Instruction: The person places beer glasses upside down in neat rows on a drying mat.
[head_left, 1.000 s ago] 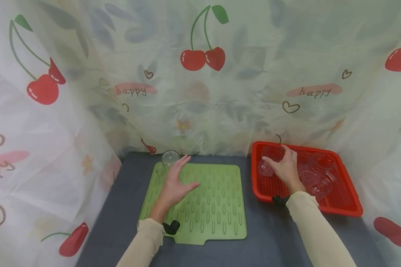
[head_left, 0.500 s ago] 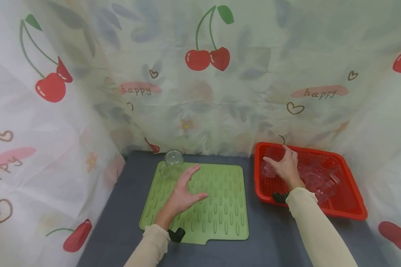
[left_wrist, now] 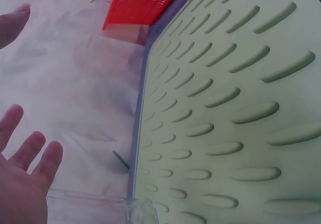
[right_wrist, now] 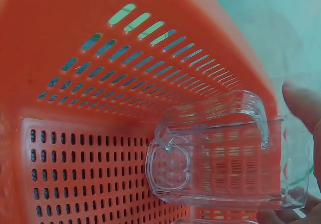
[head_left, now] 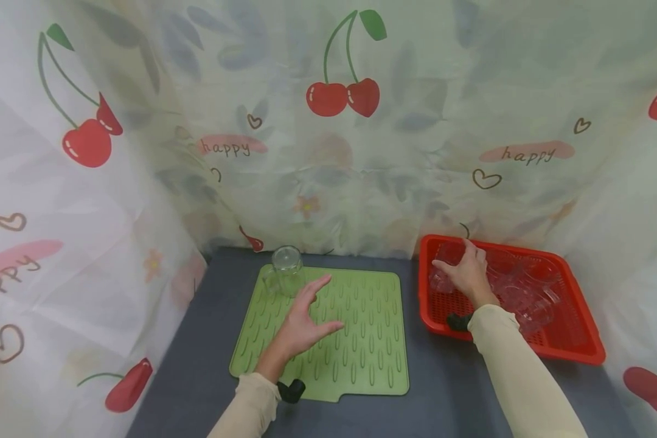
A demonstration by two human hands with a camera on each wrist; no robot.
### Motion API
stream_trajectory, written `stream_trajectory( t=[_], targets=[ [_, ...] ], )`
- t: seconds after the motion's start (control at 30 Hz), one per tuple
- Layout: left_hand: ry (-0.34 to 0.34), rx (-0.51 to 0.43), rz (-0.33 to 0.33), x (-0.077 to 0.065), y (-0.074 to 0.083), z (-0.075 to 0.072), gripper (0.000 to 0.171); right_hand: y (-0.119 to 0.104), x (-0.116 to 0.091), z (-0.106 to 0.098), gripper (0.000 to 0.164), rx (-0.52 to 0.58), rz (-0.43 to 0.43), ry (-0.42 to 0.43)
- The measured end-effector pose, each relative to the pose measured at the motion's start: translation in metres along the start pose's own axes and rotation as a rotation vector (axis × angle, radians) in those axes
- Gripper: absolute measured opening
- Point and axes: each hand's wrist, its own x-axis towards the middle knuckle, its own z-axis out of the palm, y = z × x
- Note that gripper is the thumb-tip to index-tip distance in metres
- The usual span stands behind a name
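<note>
My right hand (head_left: 468, 274) reaches into the red plastic basket (head_left: 597, 340), thumb and fingers round the base end of a clear glass mug (right_wrist: 230, 158). In the right wrist view this mug stands upside down by the basket wall, its handle towards that wall. Several other clear glasses (head_left: 536, 307) lie in the basket; their outlines blur together. My left hand (head_left: 301, 322) hovers above the green drying mat (head_left: 361, 340), fingers spread, holding nothing. Just beyond it, an upside-down glass mug (head_left: 288, 271) stands at the mat's back left corner, handle to the left.
A dark grey tabletop (head_left: 432, 395) lies under the mat and basket. Printed cherry curtains (head_left: 361, 182) close off the back and both sides. The basket's raised rim stands to the right of the mat, with a strip of tabletop between them.
My left hand has drawn back from the mug on the mat, towards the right and nearer to me. The right hand stays almost still in the basket. The head view has shifted slightly.
</note>
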Motion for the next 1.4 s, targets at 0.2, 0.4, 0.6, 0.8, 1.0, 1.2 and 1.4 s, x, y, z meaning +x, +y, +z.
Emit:
stream_trajectory(
  t=[0.2,0.4,0.6,0.8,1.0,1.2,1.4],
  targets=[
    [-0.001,-0.015,0.0,-0.001,0.0,0.0,0.094,0.003,-0.002,0.002,0.104,-0.017,-0.012,-0.002],
    [-0.01,-0.017,-0.01,-0.001,0.001,-0.001,0.094,0.004,-0.003,0.005,0.101,-0.018,-0.007,0.01],
    [-0.002,-0.013,0.0,-0.003,0.001,-0.001,0.094,0.0,-0.005,0.006,0.102,-0.012,0.013,0.0],
    [-0.007,-0.002,0.008,-0.005,0.003,-0.002,0.094,-0.001,-0.007,0.002,0.104,-0.023,0.037,-0.005],
    [-0.016,-0.01,-0.016,-0.006,0.002,-0.005,0.093,-0.001,-0.007,-0.001,0.107,-0.03,0.038,-0.017],
    [-0.025,-0.011,-0.02,-0.007,0.001,-0.006,0.092,-0.004,-0.011,-0.004,0.105,-0.064,0.018,0.009],
    [-0.027,-0.017,-0.024,-0.007,0.004,-0.007,0.091,-0.006,-0.017,-0.011,0.096,-0.089,-0.011,0.034]
  ],
)
